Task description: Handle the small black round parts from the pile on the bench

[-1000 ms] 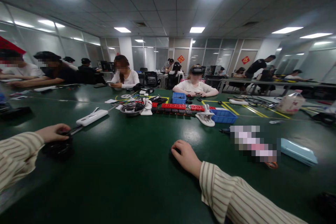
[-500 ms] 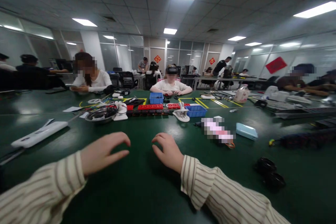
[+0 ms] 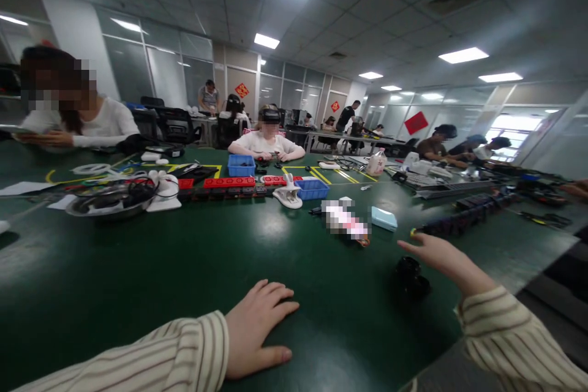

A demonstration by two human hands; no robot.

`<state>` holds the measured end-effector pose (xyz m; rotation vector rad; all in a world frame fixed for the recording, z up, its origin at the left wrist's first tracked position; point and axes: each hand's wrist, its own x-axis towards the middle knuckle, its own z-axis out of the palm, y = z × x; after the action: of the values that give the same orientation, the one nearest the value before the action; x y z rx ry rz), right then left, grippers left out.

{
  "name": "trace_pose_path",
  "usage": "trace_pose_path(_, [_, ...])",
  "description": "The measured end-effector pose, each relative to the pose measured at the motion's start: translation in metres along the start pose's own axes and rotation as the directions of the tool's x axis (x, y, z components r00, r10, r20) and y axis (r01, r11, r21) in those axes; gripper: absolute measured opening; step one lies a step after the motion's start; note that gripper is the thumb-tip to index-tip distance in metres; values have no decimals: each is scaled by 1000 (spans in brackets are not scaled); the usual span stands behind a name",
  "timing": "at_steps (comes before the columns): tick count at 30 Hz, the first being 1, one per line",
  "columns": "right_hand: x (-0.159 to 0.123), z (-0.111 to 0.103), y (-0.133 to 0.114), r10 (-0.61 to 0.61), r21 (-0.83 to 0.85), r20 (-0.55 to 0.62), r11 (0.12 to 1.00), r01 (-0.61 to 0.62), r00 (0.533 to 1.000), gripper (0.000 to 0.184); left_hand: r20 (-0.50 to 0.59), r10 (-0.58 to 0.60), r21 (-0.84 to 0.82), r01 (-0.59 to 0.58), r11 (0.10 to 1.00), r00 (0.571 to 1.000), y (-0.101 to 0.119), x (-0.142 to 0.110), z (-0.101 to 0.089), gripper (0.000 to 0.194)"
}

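My left hand lies palm down on the dark green table, fingers spread, holding nothing. Over on the right, my right hand reaches out with its fingers stretched forward and nothing visible in them. Just below and to the left of its fingertips sits a pair of round, hollow black objects, side by side; a gap shows between them and the hand. Beyond that hand is a light blue box. A partly blurred pink and white item lies left of the box.
Red power strips run across the middle, near two blue bins. A metal bowl of cables stands at the left beside a white clip-like stand. A person sits opposite; another person sits at the left.
The view has turned to the right. My hands have moved apart: the right one has gone right to near the round black objects, and the left one has come down flat on the table.
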<state>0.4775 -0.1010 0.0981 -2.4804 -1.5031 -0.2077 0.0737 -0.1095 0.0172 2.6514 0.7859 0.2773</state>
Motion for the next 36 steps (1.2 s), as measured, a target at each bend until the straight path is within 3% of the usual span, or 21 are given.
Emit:
trace_pose_path(3, [-10,18,-3,77,-99,182,993,-60,980,27,-2,26,-22,-26,999,1000,-2,1,2,62])
trace_pose_path(6, [-12,19,-13,72,-150,273,988,-31,959,22,-26,47,-45,-48,998,999,-5,2,4,62])
trace_pose_path(9, [-20,13,-36,-22,-146,312,987,71,950,20,-49,66,-61,-69,996,997,-6,2,5,62])
trace_pose_path(12, [-52,12,-79,-218,-96,301,962,257,929,23,-65,52,-72,-57,996,997,-5,1,4,68])
trace_pose_path(15, [-105,18,-134,-445,-14,252,886,464,859,25,-138,-31,-80,20,997,990,-2,1,3,92])
trace_pose_path(17, [-137,24,-169,-618,43,159,783,620,770,24,-193,-88,-73,75,995,977,-4,0,2,104])
trace_pose_path(20, [-163,30,-212,-751,129,74,659,741,656,25,-245,-157,-50,149,988,957,-13,-2,-2,99])
trace_pose_path(24, [-159,43,-247,-806,179,-15,580,795,591,29,-318,-269,7,286,958,909,-40,-11,-11,54])
trace_pose_path(27, [-147,58,-260,-838,236,-107,501,833,535,28,-303,-319,30,343,939,898,-60,-20,-18,35])
trace_pose_path(32, [-129,84,-277,-885,282,-226,340,897,407,31,-273,-263,37,283,958,925,-85,-25,-26,28])
trace_pose_path(36, [-117,93,-288,-894,308,-265,277,910,361,46,-242,-231,9,240,971,942,-103,-25,-34,33])
